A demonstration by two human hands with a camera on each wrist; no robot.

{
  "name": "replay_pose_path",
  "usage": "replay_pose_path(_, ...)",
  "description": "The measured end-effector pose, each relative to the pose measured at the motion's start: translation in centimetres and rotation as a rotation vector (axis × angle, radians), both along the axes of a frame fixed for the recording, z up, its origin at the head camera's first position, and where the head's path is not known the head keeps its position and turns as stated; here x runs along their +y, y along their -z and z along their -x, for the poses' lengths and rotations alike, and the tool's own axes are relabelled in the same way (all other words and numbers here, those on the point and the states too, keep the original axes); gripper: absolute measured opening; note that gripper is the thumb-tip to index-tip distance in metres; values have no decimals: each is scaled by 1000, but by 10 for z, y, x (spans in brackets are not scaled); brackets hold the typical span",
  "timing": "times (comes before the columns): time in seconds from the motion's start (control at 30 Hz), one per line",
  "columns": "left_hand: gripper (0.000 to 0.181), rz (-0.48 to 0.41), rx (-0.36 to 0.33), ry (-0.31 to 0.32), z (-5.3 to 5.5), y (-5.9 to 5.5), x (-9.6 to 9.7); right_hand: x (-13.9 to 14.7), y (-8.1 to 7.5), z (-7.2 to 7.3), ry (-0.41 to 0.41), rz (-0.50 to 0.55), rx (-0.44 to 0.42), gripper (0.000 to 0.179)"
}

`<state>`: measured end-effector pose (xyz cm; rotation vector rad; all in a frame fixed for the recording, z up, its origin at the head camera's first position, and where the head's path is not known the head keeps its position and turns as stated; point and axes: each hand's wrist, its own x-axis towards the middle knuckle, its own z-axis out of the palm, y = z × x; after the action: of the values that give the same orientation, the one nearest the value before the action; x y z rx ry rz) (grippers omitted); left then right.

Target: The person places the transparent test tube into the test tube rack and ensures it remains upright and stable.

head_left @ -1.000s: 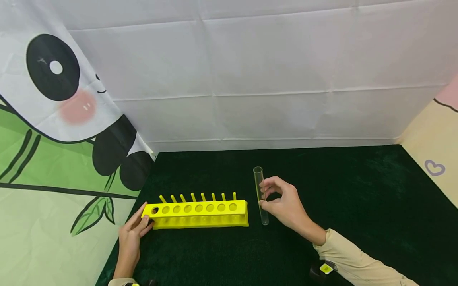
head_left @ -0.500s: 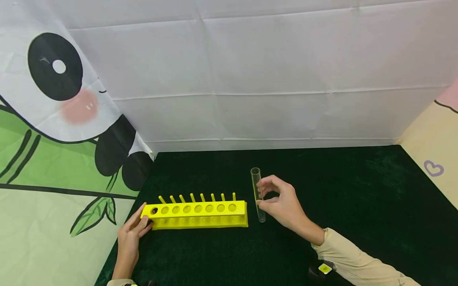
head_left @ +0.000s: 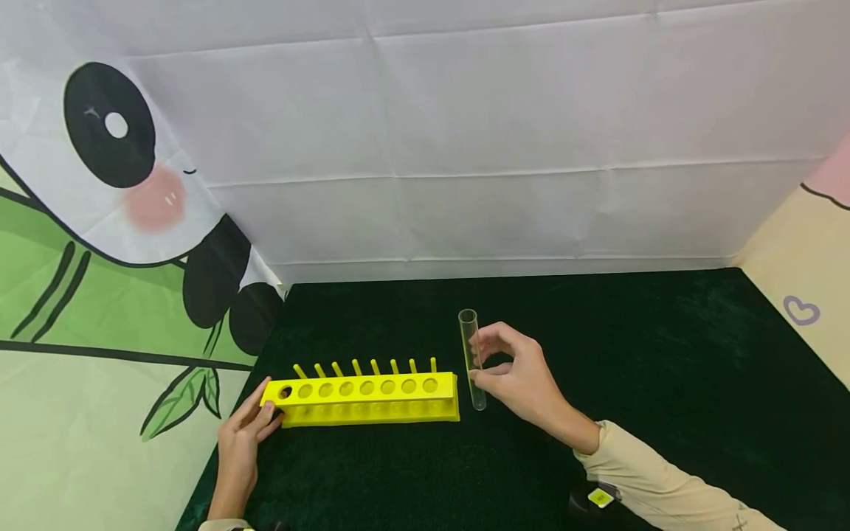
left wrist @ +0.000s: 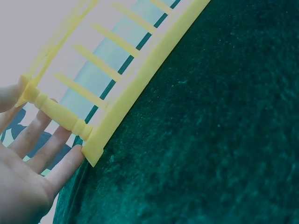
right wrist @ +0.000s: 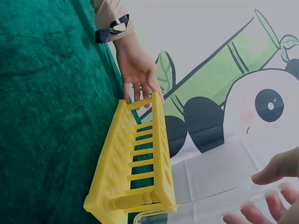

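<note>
A yellow test tube rack [head_left: 372,413] stands on the dark green cloth, with a row of holes along its top and several pegs behind. My left hand [head_left: 239,441] grips its left end, thumb on the top bar and fingers round the end post, as the left wrist view shows. Just off the rack's right end, my right hand [head_left: 521,376] pinches a clear glass test tube [head_left: 477,394] between thumb and fingertips. The tube is nearly upright, its open mouth at the top. In the right wrist view, the tube's rounded bottom [right wrist: 149,217] is close beside the rack's near end.
Green velvety cloth [head_left: 631,354] covers the table. A white cloth backdrop [head_left: 491,133] hangs behind it. To the left hangs a printed panel with a panda [head_left: 109,125], and to the right a cream panel [head_left: 806,251] with a heart.
My right hand has brought the test tube slightly left, nearer the rack's right end, and its lower end has risen a little. My left hand keeps its grip on the rack.
</note>
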<state>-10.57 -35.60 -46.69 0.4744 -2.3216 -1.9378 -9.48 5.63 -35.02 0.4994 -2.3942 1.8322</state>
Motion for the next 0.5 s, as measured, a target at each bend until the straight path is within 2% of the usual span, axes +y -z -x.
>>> replay_pose_path(0.5,52,-8,-18,-23,1,3,7,3,-3,6,-39,24,25,40)
